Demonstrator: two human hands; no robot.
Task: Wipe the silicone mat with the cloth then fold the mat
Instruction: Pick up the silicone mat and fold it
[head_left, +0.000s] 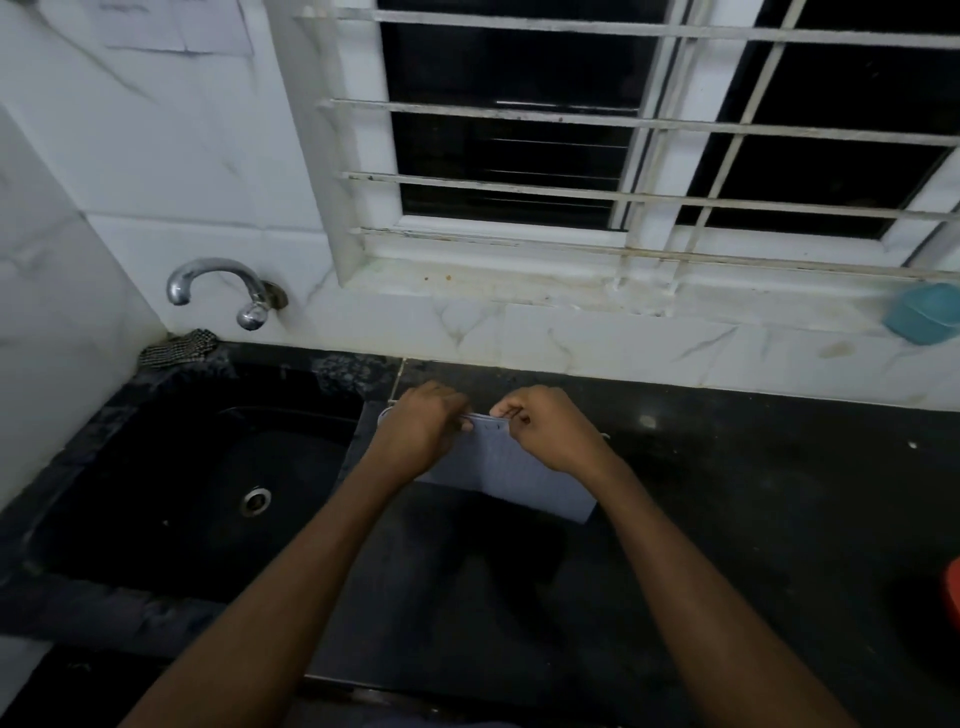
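- The silicone mat (519, 480) lies on the dark counter (737, 499), just right of the sink (171, 467).
- Both hands are at its far edge. The left hand (421, 434) and right hand (545, 431) sit close together, fingers curled and pinching that edge.
- The mat's body runs from the fingers back toward the person, with its long axis left to right and the right end slightly nearer.
- The fold likely comes toward the body. Neither hand is nearer.
- The checked cloth (179, 349) sits well apart, behind the sink under the tap (218, 286), so the wiping looks finished.
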